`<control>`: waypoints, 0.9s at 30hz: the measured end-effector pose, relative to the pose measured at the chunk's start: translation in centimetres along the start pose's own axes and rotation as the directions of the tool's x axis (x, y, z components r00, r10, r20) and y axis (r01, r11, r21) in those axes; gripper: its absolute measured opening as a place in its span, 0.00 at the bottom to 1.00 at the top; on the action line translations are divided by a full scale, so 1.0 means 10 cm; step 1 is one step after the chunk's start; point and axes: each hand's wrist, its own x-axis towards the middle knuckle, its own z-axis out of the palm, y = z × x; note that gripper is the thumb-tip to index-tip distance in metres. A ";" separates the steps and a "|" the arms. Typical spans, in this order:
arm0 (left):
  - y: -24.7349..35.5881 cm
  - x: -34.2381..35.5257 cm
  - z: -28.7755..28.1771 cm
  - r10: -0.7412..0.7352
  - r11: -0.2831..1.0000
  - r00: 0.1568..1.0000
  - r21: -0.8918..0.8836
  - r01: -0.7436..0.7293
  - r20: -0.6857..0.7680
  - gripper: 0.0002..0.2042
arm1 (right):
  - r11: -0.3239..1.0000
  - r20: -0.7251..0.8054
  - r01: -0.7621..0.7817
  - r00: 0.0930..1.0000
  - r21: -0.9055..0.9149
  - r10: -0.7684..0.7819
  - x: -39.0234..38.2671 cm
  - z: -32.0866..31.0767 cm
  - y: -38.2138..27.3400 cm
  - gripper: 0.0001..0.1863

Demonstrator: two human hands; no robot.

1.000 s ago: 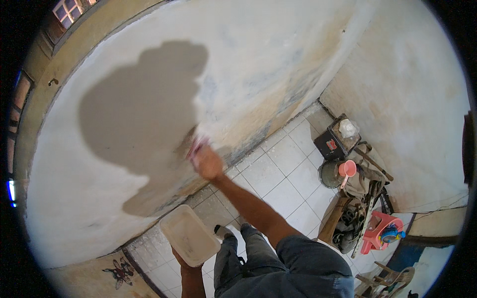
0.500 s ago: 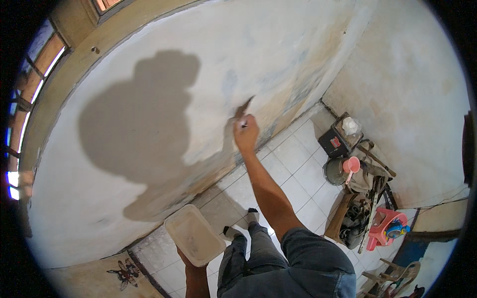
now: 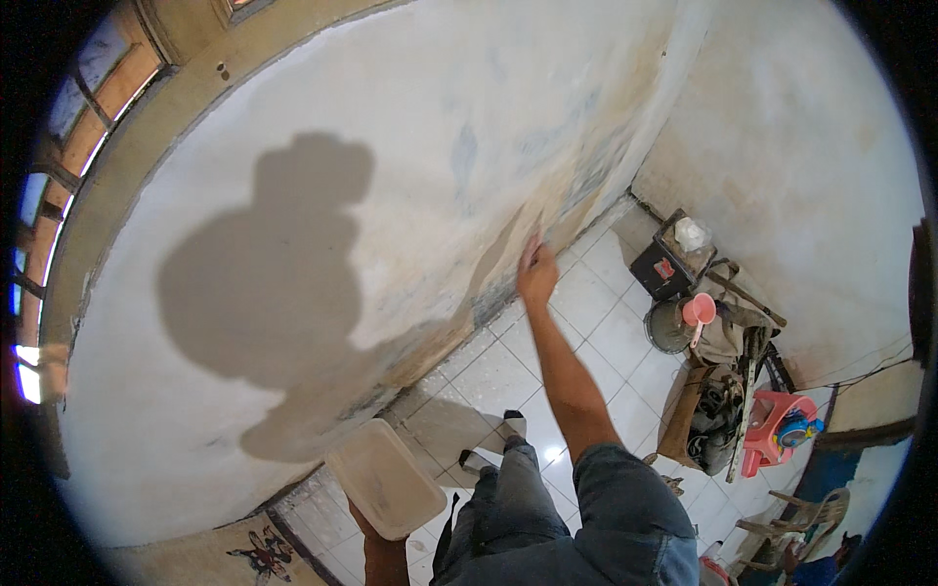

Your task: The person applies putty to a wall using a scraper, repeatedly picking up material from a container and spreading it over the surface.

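My right hand (image 3: 537,273) is raised to the whitewashed wall (image 3: 420,107), closed around a slim flat tool (image 3: 533,239) that looks like a putty knife, held at the lower part of the wall where beige and blue-grey patches show; the tool's tip is hard to make out. My left hand (image 3: 374,532) grips a shallow rectangular beige plastic tub (image 3: 386,474) from its lower left side, low down near the wall's foot, with a pale residue inside. The large shadow of my head and arm falls on the wall.
A barred window (image 3: 98,98) lines the upper left. In the right corner stand a black crate (image 3: 655,278), a bucket (image 3: 666,332) with a pink dipper (image 3: 699,308), sacks, a cardboard box (image 3: 684,430) of gear, a pink stool (image 3: 767,435) and a chair (image 3: 806,518). My feet are on white floor tiles (image 3: 606,352).
My right hand has moved right and upward along the wall with the tool, toward the corner. My left hand and the tub have shifted slightly right and down in view.
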 end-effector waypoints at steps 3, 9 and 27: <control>-0.09 0.02 -0.19 -0.043 0.998 0.999 -0.050 0.042 -0.009 0.39 | 0.971 0.132 -0.235 0.962 -0.045 0.239 0.66 0.06 0.23 0.11; -0.18 0.05 -0.20 -0.021 0.999 1.000 0.043 0.020 0.006 0.41 | 0.999 0.097 0.037 0.995 0.007 -0.038 0.78 0.47 0.29 0.10; -0.06 -0.12 0.16 -0.041 0.999 0.994 -0.028 0.039 -0.103 0.31 | 0.981 0.081 0.177 0.980 0.082 -0.184 -0.90 -0.05 -0.67 0.07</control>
